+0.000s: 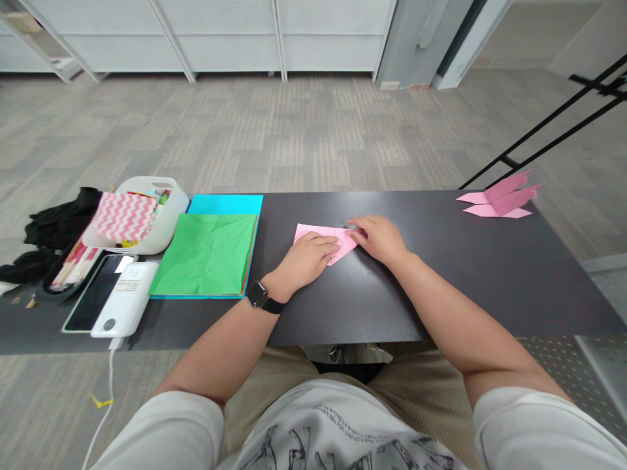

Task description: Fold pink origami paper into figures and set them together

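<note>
A folded sheet of pink origami paper [346,244] lies on the dark table in front of me. My left hand [310,258] rests on its left part with the fingers stretched out flat, hiding some of the paper. At the paper's right end, the thumb and bent fingers of my right hand [377,237] close on the edge. Two finished-looking pink paper figures [502,197], with long pointed wings or tails, stand side by side near the far right corner of the table.
Left of my hands lies a stack of coloured paper, green [208,254] on top and blue [225,203] beneath. Farther left are a white basket [169,225], a phone [93,294], a white power bank [126,300] with a cable, and black cloth [63,219]. A black metal frame [543,137] stands beyond the right end.
</note>
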The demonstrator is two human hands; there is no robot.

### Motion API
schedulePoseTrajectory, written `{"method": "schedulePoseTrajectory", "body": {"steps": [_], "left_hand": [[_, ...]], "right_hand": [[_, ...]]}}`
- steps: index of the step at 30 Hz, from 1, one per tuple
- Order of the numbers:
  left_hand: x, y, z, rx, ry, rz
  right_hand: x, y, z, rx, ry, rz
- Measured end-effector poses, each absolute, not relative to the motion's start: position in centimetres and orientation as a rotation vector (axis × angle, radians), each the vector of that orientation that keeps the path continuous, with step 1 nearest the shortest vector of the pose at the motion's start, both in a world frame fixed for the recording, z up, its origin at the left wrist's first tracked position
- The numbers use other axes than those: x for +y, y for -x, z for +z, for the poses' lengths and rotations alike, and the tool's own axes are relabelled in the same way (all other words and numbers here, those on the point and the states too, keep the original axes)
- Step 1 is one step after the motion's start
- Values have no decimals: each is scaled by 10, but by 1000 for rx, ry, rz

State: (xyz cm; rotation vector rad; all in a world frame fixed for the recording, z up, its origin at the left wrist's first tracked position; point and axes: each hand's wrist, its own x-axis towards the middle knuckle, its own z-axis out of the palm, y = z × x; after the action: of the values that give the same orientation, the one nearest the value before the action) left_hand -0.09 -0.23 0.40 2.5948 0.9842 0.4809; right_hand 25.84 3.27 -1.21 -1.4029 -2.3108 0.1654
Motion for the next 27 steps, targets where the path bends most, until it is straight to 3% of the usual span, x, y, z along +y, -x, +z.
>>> {"method": "schedulePoseTrajectory", "body": {"steps": [27], "left_hand": [[-1,-5,0,1052,-2605,519]], "right_hand": [[31,-251,-10,-2344,1510,56]]}}
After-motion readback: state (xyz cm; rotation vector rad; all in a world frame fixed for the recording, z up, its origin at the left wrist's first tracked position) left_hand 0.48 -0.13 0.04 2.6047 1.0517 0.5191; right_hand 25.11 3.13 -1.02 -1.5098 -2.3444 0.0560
